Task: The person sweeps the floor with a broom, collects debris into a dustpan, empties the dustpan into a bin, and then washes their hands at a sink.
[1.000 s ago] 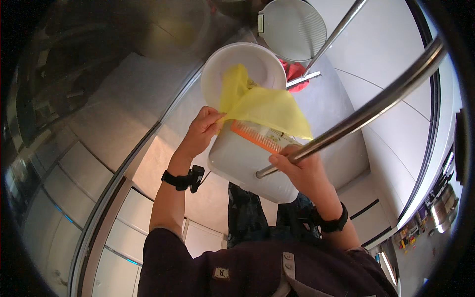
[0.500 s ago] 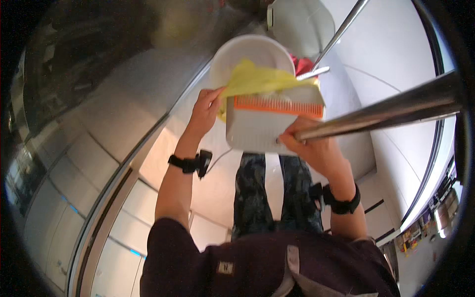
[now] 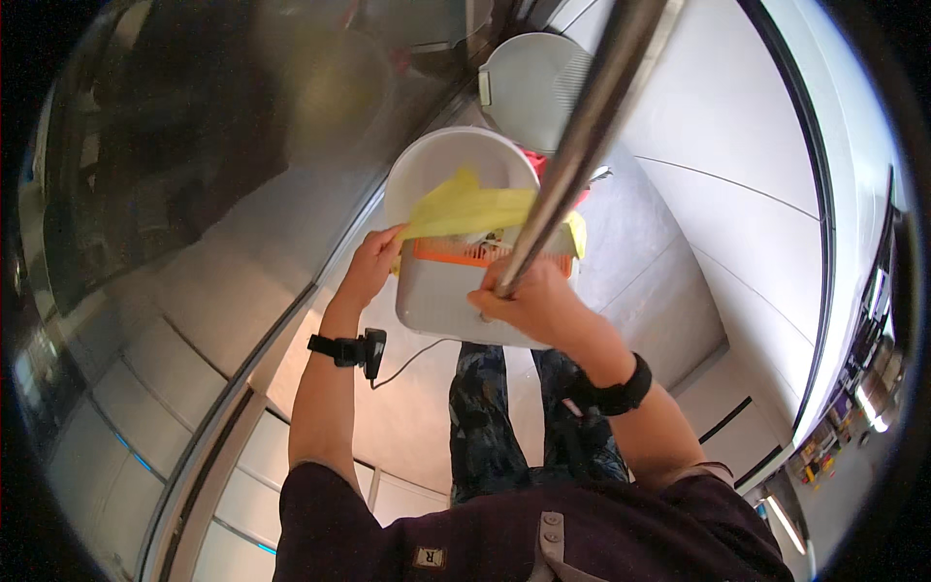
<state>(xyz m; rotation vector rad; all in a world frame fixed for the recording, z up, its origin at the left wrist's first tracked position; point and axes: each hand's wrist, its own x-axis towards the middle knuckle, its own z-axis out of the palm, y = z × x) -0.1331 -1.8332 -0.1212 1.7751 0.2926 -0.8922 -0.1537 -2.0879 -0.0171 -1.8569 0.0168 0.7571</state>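
Observation:
My left hand pinches the edge of a yellow plastic bag, which hangs across the mouth of a white round bin. My right hand is wrapped round the lower end of a metal pole that slants up toward the top of the view. Just below that hand lies a pale dustpan with an orange toothed strip along its far side. The pan's far edge sits against the bin and bag. Some small debris shows past the teeth, but the bag and pole hide part of it.
Behind the bin stands a grey-white rounded container or lid. A red item shows beside the bin. A dark glossy panel runs along the left, and white panels line the right.
The pole has swung from pointing right to pointing up. The pan, bin and both hands now appear further left and lower in view. Both hands keep their holds.

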